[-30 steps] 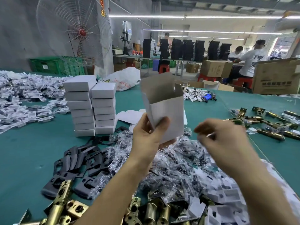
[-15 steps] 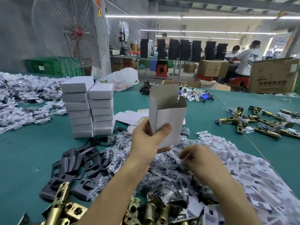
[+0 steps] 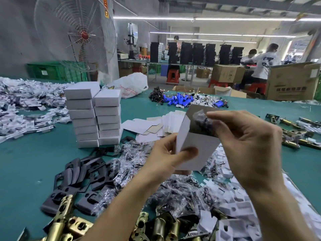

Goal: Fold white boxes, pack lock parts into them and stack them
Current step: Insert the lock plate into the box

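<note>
Over the heap of bagged parts (image 3: 173,190), the left hand (image 3: 166,159) grips an open white box (image 3: 196,150), thumb across its front; the right hand (image 3: 248,148) pinches a small bag of dark parts (image 3: 202,121) at its mouth. Beyond, two stacks of closed boxes (image 3: 94,117) stand on the green table (image 3: 26,164).

Matt white cardboard box (image 3: 198,150), glossy crinkled plastic bag (image 3: 202,121), shiny brass latches (image 3: 295,136).

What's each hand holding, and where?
The left hand holds the box by its lower end, thumb on the front. The right hand pinches a parts bag at the box's mouth.
</note>
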A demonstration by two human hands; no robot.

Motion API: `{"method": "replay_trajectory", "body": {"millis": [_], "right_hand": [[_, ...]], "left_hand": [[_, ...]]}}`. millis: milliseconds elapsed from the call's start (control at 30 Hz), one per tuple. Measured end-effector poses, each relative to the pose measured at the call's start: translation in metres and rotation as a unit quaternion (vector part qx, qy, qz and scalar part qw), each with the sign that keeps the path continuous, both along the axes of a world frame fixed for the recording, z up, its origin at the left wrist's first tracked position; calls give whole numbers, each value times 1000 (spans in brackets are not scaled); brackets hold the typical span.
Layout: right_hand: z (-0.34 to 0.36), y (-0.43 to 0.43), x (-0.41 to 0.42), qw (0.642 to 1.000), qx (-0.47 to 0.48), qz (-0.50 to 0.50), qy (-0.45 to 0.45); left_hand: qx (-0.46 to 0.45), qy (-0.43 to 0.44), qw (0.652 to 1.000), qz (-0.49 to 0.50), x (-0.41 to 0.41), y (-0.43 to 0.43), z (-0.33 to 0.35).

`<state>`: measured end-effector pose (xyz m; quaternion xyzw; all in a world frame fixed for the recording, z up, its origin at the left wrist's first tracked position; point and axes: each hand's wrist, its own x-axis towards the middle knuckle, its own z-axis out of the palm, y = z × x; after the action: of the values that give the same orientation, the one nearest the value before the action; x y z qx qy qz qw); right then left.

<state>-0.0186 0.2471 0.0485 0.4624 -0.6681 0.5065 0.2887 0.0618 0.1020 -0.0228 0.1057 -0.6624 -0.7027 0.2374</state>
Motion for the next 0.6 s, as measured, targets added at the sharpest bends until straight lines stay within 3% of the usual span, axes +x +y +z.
{"method": "replay_trajectory", "body": {"millis": [100, 267, 600], "right_hand": [[-1, -1, -1, 999, 21, -29, 26], [0, 0, -1, 996, 78, 28, -23], [0, 1, -1, 952, 298, 22, -70]], "left_hand": [[-17, -1, 1000, -16, 0, 1, -1], [-34, -1, 999, -15, -1, 0, -3], [-46, 3, 999, -2, -1, 3, -5]]}}
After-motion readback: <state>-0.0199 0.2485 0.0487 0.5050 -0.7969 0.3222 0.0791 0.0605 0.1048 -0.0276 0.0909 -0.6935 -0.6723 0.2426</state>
